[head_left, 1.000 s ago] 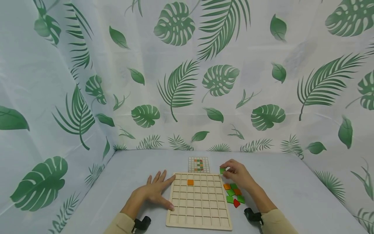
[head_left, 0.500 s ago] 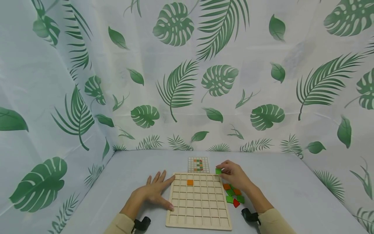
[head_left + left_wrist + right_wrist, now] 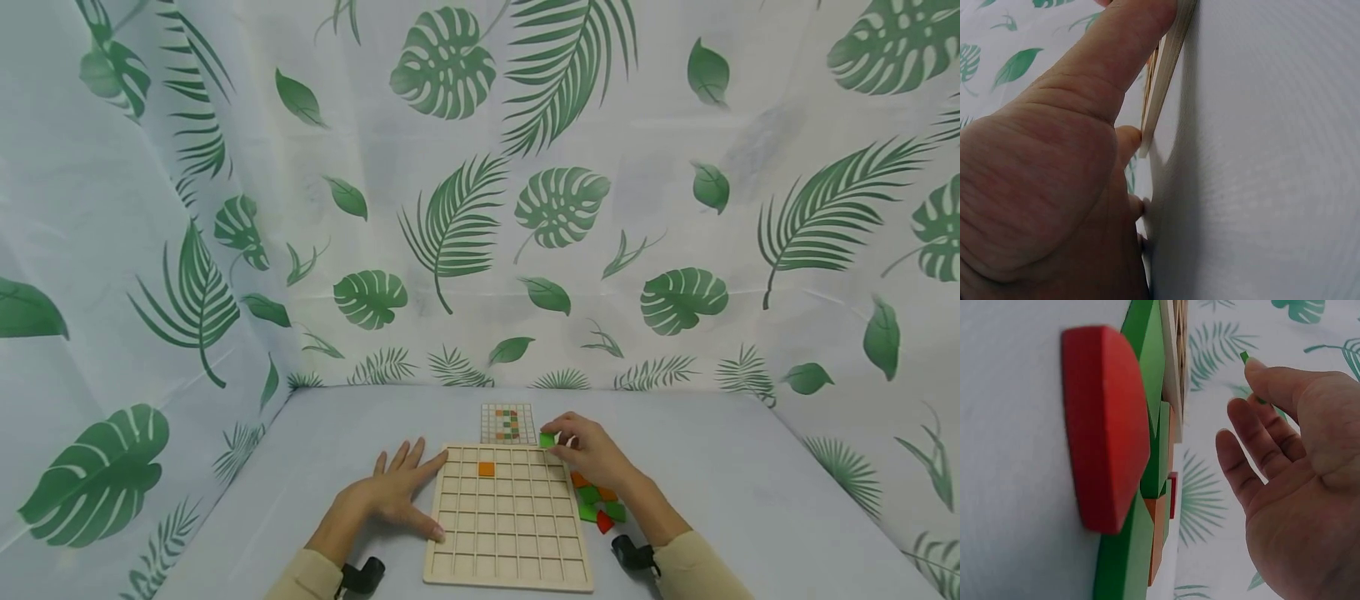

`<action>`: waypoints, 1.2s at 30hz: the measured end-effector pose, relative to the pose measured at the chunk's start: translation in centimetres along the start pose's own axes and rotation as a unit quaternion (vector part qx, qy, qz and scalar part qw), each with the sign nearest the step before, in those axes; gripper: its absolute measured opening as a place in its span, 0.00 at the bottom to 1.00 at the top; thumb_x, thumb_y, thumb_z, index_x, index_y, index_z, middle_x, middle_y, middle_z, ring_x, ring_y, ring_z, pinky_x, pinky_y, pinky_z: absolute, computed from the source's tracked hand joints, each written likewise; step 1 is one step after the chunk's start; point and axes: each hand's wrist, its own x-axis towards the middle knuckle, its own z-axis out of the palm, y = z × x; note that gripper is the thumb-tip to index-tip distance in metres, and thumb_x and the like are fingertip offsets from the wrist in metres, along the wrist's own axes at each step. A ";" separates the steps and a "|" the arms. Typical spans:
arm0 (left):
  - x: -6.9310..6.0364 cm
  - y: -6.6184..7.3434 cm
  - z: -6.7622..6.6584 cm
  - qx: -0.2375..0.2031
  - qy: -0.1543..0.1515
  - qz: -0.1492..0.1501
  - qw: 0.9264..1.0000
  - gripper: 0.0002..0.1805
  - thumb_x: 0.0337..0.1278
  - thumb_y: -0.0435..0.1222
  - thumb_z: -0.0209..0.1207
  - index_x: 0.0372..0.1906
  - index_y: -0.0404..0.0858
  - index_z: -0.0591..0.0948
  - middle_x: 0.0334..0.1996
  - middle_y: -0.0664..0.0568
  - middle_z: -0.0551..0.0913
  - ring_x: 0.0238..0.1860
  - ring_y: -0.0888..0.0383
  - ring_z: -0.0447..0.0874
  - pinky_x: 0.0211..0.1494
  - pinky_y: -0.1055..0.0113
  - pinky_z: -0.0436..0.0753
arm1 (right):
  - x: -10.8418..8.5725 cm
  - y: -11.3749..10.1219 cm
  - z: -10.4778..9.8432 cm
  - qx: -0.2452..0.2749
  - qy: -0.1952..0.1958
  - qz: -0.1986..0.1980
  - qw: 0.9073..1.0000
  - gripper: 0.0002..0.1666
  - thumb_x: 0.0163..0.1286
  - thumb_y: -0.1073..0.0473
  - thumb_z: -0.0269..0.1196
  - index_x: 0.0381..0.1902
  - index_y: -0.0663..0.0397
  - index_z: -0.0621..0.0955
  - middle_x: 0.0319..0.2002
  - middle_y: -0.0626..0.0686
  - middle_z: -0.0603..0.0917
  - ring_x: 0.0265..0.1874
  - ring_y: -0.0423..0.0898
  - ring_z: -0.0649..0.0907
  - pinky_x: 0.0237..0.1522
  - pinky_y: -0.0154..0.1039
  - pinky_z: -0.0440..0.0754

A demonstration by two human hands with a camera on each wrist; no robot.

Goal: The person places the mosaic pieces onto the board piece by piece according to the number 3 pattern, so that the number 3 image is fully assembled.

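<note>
Left hand [image 3: 397,493]: fingers spread, gripping nothing, touching the board's left edge (a useful brace). Gridded board [image 3: 507,543]: one orange tile [image 3: 487,469] in an upper cell. Pattern card [image 3: 507,423]: just beyond. Green tile [image 3: 547,438]: near the board's far right corner, pinched by right hand [image 3: 590,451]; best lowered flat, square to a cell. Loose pieces [image 3: 589,495]: right of the board.

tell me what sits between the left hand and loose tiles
The wooden grid board lies between the left hand and the loose tiles; the head view shows it.

Green tile [image 3: 1245,357] (right wrist view) mostly behind hand [image 3: 1310,472]
</note>
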 end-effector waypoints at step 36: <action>0.0 -0.1 0.1 -0.004 0.001 0.003 1.000 0.70 0.34 0.72 0.74 0.84 0.57 0.54 0.85 0.37 0.39 0.85 0.34 0.31 0.80 0.26 0.34 | 2.0 -3.0 3.0 -0.030 -0.106 -0.053 0.992 0.15 0.73 0.63 0.67 0.56 0.57 0.85 0.48 0.50 0.84 0.34 0.37 0.78 0.35 0.32 0.82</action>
